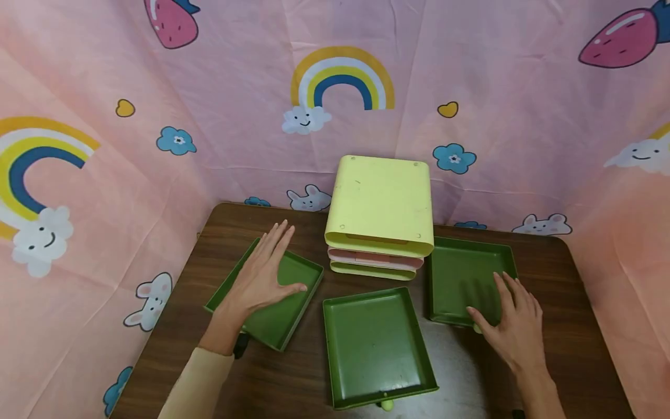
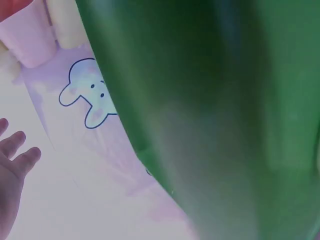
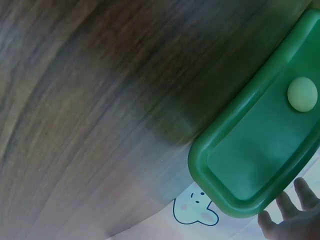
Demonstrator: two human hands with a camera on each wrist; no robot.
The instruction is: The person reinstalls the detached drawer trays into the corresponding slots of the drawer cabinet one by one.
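Observation:
My left hand (image 1: 264, 270) is spread over a shallow green drawer (image 1: 282, 331) that lies askew at the left, thumb pointing right across it. In the left wrist view, a green drawer wall (image 2: 200, 120) fills much of the picture, with the fingers (image 2: 27, 161) at the left edge. My right hand (image 1: 515, 326) hovers by the front right corner of another green drawer (image 1: 460, 262), fingers apart. A round pale knob (image 3: 302, 94) shows on that drawer's front in the right wrist view. Between the hands lies a third green drawer (image 1: 374, 343), its knob (image 1: 387, 404) facing me.
A drawer cabinet (image 1: 379, 201) with a pale yellow top and a pink layer beneath stands at the back middle, its front slots facing me. The brown wooden table (image 1: 178, 349) meets a pink patterned cloth (image 1: 246, 116) at the back and sides.

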